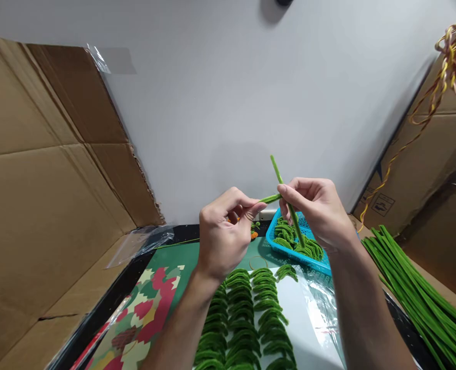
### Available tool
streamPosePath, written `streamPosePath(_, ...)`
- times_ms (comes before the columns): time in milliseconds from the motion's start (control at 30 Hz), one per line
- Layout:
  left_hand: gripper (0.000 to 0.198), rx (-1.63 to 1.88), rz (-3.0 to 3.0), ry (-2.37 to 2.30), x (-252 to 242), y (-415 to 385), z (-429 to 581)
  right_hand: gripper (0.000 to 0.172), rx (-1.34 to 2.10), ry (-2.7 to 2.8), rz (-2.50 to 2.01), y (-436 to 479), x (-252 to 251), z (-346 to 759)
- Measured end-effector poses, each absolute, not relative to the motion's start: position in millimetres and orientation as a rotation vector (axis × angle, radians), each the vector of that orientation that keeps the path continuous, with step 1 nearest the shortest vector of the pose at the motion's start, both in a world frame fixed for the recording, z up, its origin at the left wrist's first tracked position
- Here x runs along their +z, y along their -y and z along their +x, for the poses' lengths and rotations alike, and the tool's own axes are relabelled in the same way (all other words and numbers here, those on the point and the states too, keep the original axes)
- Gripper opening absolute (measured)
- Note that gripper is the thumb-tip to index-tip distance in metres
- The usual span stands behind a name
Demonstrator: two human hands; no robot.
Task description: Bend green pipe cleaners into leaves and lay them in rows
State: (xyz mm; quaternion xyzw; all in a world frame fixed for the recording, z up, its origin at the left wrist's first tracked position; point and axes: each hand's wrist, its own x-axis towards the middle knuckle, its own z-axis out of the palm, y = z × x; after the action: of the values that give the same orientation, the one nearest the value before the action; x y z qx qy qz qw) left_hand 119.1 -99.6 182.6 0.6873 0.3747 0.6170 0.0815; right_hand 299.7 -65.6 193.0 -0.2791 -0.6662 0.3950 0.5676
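Note:
Between my two hands, above the table, is a green pipe cleaner [275, 165]. My left hand [228, 231] pinches the tip of a short green section that runs across to the right. With thumb and fingers closed, my right hand [314, 210] grips the spot where that section meets a longer stem, which sticks up and also hangs down toward the basket. Below, curved green pipe-cleaner pieces [243, 308] lie in columns on a white sheet [308, 318]. Whether the short section and the stem are one piece, I cannot tell.
A blue basket [271, 241] holds more curved green pieces. Long green pipe cleaners [416, 293] lie in a bundle at right. Cardboard panels [50, 154] stand on both sides. A patterned sheet [143, 318] lies on the green mat [185, 257]; twisted yellow-brown cord [451, 61] hangs upper right.

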Motion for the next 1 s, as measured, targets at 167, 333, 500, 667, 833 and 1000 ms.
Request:
streamPosePath(167,0.023,1.86,1.932,-1.112,179.0,96.7,120.9,0.043,0.958,1.549,-0.629,65.1,193.8,302.0)
streamPosePath(333,0.031,1.787,1.709,-1.028,179.0,90.4,114.2,0.038,0.983,1.699,-0.603,66.7,196.3,309.0)
streamPosePath(500,0.03,1.737,1.683,-1.006,182.2,91.9,112.8,0.037,1.036,1.757,-0.628,65.4,195.4,316.4)
streamPosePath(667,0.026,1.775,1.692,-0.893,179.6,94.4,120.8,0.037,1.364,1.692,-0.517,64.9,195.1,314.1)
streamPosePath(833,0.028,1.864,1.59,-0.899,177.1,89.3,123.6,0.034,1.419,1.627,-0.464,64.3,192.6,307.0)
streamPosePath(1000,0.04,1.581,1.631,-0.908,178.5,84.2,117.1,0.027,1.113,1.535,-0.609,58.5,188.7,306.5)
